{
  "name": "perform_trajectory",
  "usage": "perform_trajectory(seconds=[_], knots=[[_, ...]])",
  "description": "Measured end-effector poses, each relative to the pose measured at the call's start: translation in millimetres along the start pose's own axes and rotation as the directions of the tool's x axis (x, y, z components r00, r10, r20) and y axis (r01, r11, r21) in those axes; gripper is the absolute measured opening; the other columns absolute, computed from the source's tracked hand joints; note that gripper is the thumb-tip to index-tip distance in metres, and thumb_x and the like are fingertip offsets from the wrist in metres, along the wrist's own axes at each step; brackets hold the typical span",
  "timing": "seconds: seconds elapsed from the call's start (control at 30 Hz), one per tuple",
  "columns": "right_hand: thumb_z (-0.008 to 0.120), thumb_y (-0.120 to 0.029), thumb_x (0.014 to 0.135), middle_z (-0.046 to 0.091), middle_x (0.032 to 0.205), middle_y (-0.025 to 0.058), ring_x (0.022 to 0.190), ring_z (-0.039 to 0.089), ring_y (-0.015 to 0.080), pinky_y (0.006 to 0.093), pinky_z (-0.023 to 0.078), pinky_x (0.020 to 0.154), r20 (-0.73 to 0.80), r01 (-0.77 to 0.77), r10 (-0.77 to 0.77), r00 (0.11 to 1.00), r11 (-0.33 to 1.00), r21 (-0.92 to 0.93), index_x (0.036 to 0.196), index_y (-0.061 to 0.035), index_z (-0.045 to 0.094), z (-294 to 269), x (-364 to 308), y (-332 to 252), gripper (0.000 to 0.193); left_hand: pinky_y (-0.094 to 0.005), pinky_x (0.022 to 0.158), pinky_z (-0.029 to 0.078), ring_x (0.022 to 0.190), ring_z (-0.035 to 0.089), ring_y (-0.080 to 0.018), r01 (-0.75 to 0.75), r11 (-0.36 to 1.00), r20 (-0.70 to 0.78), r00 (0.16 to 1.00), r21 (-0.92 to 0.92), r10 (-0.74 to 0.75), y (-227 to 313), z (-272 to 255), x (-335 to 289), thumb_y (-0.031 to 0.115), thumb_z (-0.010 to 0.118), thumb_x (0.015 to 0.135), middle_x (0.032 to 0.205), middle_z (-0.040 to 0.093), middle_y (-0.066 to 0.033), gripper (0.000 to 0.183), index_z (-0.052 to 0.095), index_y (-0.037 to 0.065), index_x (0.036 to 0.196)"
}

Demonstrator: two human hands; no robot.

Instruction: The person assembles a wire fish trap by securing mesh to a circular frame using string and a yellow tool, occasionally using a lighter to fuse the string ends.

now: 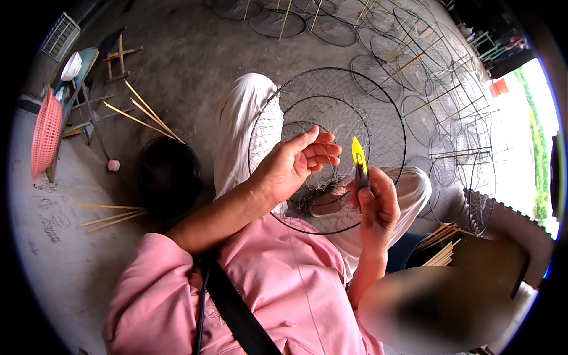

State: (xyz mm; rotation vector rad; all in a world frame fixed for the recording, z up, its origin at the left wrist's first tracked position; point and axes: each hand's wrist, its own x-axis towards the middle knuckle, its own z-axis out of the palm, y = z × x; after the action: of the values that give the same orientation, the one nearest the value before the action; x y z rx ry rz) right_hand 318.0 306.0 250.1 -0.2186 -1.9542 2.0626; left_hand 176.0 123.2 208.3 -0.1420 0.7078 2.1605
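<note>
My right hand [378,201] grips a yellow netting needle [359,155] by its dark lower end, with the pointed tip upward. My left hand [302,157] is raised to the left of it, half open. Its fingers are loosely bent, and I see nothing in them. Beneath both hands a round net trap [384,112] with black hoops and thin mesh rests across my lap, leaning on my legs in pale trousers [245,130]. Smaller hoops show inside the large one. Any thread between needle and mesh is too fine to make out.
Many similar hooped nets [432,77] with wooden sticks spread over the floor at far right. To my left are a black tub [168,174], loose sticks [112,216] and a pink basket [46,133]. More sticks [441,254] lie in a dark container at right.
</note>
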Motion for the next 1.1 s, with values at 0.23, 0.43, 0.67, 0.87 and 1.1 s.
perform_trajectory(seconds=[0.23, 0.43, 0.67, 0.87, 1.1], knots=[[0.069, 0.005, 0.108, 0.076, 0.111, 0.0079, 0.091, 0.068, 0.0116, 0.0253, 0.055, 0.083, -0.102, -0.006, -0.028, 0.994, 0.948, -0.319, 0.142, 0.0036, 0.07, -18.0, -12.2, 4.4, 0.033, -0.0278, 0.096, 0.056, 0.115, 0.077, -0.0159, -0.056, 0.915, -0.038, 0.996, 0.399, 0.077, 4.4, 1.8, -10.1, 0.023, 0.06, 0.117, 0.126, 0.082, -0.0079, 0.032, 0.079, 0.002, 0.131], [0.068, 0.007, 0.106, 0.074, 0.105, 0.004, 0.079, 0.058, 0.0097, 0.0286, 0.054, 0.077, 0.163, 0.287, -0.243, 0.956, 0.671, -0.683, 0.152, -0.0029, 0.068, -27.3, -8.2, -9.8, 0.047, -0.0262, 0.091, 0.057, 0.098, 0.074, -0.0112, -0.179, 0.849, 0.025, 0.981, 0.498, 0.192, 15.3, -1.5, -18.0, 0.022, 0.061, 0.117, 0.107, 0.08, -0.0048, 0.032, 0.081, -0.001, 0.128], [0.07, 0.008, 0.097, 0.06, 0.088, 0.0086, 0.074, 0.061, 0.0245, 0.039, 0.053, 0.07, 0.247, 0.278, -0.128, 0.96, 0.384, -0.881, 0.155, -0.0201, 0.07, -26.9, -10.8, -12.1, 0.064, -0.0413, 0.109, 0.061, 0.128, 0.076, -0.0286, -0.102, 0.968, 0.087, 0.993, 0.228, 0.084, 16.7, -3.6, -19.5, 0.025, 0.058, 0.119, 0.133, 0.08, -0.0191, 0.035, 0.074, 0.0, 0.137], [0.071, 0.002, 0.1, 0.065, 0.089, 0.0106, 0.073, 0.066, 0.0284, 0.0402, 0.055, 0.069, 0.242, 0.312, -0.2, 0.949, 0.513, -0.8, 0.156, -0.0208, 0.068, -23.5, -0.8, 7.9, 0.06, -0.0455, 0.12, 0.056, 0.138, 0.071, -0.0295, 0.008, 0.999, 0.134, 0.991, 0.033, -0.013, 3.9, -2.9, -15.5, 0.026, 0.057, 0.119, 0.143, 0.076, -0.0191, 0.036, 0.07, 0.001, 0.142], [0.066, -0.012, 0.116, 0.071, 0.106, 0.0022, 0.081, 0.057, 0.0078, 0.0239, 0.048, 0.073, 0.072, 0.045, -0.027, 0.997, 0.965, -0.259, 0.156, -0.0046, 0.065, 4.2, 8.4, 21.4, 0.041, -0.0451, 0.122, 0.054, 0.139, 0.07, -0.0289, 0.065, 0.993, 0.08, 0.995, -0.097, -0.057, -8.2, 4.4, -18.9, 0.031, 0.059, 0.118, 0.147, 0.073, -0.02, 0.042, 0.067, 0.002, 0.147]])
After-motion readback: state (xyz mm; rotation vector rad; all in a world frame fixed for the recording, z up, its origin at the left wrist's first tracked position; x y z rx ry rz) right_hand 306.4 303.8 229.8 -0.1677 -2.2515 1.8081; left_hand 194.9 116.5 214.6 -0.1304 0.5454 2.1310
